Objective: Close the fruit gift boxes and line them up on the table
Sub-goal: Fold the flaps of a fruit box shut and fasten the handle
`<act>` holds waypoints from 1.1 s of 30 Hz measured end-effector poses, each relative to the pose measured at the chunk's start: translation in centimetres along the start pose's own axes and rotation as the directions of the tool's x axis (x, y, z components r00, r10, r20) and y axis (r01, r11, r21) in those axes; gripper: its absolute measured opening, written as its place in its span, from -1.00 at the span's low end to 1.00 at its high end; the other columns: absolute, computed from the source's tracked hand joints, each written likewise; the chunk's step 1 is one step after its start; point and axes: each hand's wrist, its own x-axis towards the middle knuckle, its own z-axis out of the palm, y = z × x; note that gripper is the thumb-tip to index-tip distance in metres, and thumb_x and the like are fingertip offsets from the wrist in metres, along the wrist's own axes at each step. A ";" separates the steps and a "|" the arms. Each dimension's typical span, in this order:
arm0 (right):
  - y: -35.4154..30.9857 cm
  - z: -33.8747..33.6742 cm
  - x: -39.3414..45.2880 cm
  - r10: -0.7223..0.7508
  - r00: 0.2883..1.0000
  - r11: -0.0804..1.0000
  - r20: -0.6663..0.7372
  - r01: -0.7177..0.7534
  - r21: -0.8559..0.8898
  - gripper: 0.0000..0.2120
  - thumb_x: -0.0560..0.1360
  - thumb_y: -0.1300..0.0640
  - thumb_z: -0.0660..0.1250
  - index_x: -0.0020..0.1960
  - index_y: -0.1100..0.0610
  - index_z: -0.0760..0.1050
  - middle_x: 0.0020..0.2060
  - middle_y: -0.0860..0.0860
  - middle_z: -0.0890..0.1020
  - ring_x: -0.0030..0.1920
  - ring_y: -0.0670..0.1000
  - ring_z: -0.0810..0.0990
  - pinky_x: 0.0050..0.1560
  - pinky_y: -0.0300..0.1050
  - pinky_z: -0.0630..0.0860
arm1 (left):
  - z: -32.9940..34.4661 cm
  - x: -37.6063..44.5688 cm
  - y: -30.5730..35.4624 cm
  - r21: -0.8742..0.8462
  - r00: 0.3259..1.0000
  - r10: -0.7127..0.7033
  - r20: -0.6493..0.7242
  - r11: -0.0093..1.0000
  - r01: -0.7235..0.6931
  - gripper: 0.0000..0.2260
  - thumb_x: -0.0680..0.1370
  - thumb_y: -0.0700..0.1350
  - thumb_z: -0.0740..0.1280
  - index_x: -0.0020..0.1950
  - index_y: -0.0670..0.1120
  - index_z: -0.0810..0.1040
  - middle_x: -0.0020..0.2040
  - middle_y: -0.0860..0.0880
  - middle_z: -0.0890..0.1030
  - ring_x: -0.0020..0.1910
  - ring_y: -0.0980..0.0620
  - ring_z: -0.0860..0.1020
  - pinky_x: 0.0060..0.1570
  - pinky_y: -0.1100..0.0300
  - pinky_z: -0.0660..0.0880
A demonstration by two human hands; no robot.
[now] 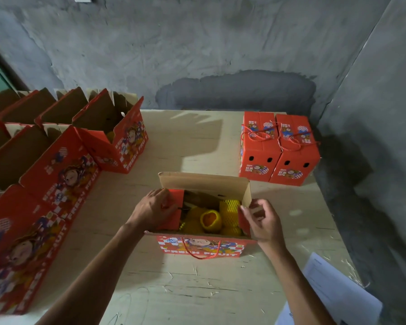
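Note:
An open red fruit gift box stands in the middle of the table, its far flap upright. Inside lie oranges in yellow foam nets. My left hand presses the box's left side flap inward over the fruit. My right hand pinches the edge of the right side flap. A red rope handle hangs down the near face. Two closed red boxes with rope handles stand side by side at the far right of the table.
Several open red boxes stand in rows along the left side, flaps up. White paper sheets lie at the near right table edge. A grey concrete wall runs behind and to the right. Bare tabletop shows between the box groups.

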 end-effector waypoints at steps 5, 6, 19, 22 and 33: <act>-0.6 1.1 1.7 -0.178 0.977 0.965 -0.117 0.150 -0.216 -0.74 0.59 0.10 0.43 0.19 0.22 0.51 -0.03 0.06 0.63 -0.12 0.07 0.63 -0.19 -0.26 0.46 | 0.1 1.0 0.0 -0.064 0.991 0.109 0.071 0.992 -0.105 -0.40 0.58 0.19 0.20 0.55 -0.08 0.33 0.40 -0.18 0.47 0.19 -0.20 0.56 0.08 -0.12 0.58; -0.6 1.1 1.6 -0.240 0.963 0.942 -0.119 0.201 -0.269 -0.77 0.58 0.14 0.43 0.17 0.21 0.52 -0.02 0.06 0.63 -0.12 0.05 0.62 -0.19 -0.31 0.43 | 0.3 1.0 -0.1 -0.055 0.991 0.112 0.073 0.993 -0.108 -0.40 0.61 0.16 0.18 0.59 -0.10 0.29 0.42 -0.19 0.44 0.25 -0.23 0.53 0.16 -0.14 0.55; -2.1 2.0 2.2 -0.228 0.973 0.910 0.030 0.223 -0.350 -0.64 0.56 0.10 0.46 0.29 0.22 0.50 0.04 0.07 0.58 -0.02 0.04 0.60 -0.04 -0.07 0.59 | 0.6 0.7 0.1 -0.029 0.999 0.051 -0.020 0.998 -0.051 -0.61 0.63 -0.04 0.09 0.35 0.04 0.60 0.27 -0.03 0.59 0.20 -0.12 0.58 0.18 -0.09 0.46; -2.0 2.5 2.2 -0.221 0.975 0.913 0.034 0.219 -0.344 -0.41 0.53 0.17 0.50 0.43 0.28 0.30 0.14 0.16 0.51 -0.03 0.00 0.54 -0.13 -0.11 0.61 | 0.6 1.1 0.4 -0.033 0.999 0.031 -0.034 0.999 -0.033 -0.73 0.68 -0.12 0.19 0.29 -0.07 0.61 0.26 -0.11 0.57 0.18 -0.18 0.57 0.11 -0.10 0.51; -2.5 3.0 1.0 -0.258 0.957 0.896 -0.133 0.185 -0.404 -0.54 0.50 -0.04 0.52 0.28 0.06 0.42 0.00 0.00 0.67 -0.06 0.02 0.68 -0.23 -0.09 0.62 | 1.7 -0.3 2.1 -0.185 0.949 -0.261 -0.179 0.956 0.229 -0.75 0.67 0.09 0.26 -0.01 -0.03 0.64 -0.15 -0.12 0.69 -0.17 -0.21 0.64 -0.25 0.10 0.46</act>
